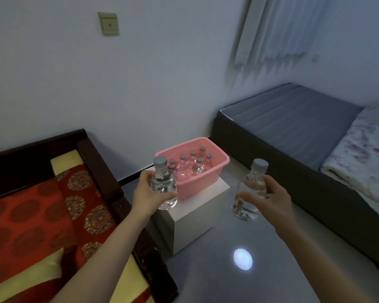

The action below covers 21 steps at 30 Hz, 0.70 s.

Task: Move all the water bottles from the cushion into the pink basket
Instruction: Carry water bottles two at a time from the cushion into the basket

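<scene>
Two clear plastic water bottles are clasped, one in your left hand (148,193), one in your right hand (271,197); six capped bottles (192,165) already crowd the pink plastic basket (214,169), so a careless drop could topple them.

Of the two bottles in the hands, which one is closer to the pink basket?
The bottle in the left hand: it overlaps the pink basket rim, while the right-hand bottle hangs over the floor.
</scene>
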Motion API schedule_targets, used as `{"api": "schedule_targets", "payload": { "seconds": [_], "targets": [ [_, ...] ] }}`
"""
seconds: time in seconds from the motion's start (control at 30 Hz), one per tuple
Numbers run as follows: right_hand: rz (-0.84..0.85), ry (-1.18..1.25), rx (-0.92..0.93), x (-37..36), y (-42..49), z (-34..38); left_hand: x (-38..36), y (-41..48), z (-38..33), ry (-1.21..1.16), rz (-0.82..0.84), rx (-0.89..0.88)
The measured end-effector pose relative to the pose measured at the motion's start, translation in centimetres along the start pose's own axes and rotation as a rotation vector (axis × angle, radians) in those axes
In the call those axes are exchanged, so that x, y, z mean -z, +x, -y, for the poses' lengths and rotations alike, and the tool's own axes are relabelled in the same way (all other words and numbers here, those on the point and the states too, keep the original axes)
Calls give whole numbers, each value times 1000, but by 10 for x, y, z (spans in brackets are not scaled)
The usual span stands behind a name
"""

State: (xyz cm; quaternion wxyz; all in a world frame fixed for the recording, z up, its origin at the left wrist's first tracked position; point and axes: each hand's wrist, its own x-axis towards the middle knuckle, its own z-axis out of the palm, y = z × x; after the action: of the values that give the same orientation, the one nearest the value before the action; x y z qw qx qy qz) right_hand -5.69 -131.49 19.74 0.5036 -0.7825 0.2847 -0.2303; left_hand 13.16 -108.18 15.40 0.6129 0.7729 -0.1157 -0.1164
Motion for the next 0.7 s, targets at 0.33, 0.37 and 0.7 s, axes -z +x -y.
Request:
{"api": "schedule_targets", "payload": {
  "seconds": [0.33,0.37,0.7],
  "targets": [
    [192,38,1,9,149,-32,-74,75,-1,49,-120,63],
    [207,46,-4,4,165,-35,-79,86,1,51,-133,68],
    [329,15,-28,-83,309,-66,-123,205,42,154,-146,115]
  ]
}}
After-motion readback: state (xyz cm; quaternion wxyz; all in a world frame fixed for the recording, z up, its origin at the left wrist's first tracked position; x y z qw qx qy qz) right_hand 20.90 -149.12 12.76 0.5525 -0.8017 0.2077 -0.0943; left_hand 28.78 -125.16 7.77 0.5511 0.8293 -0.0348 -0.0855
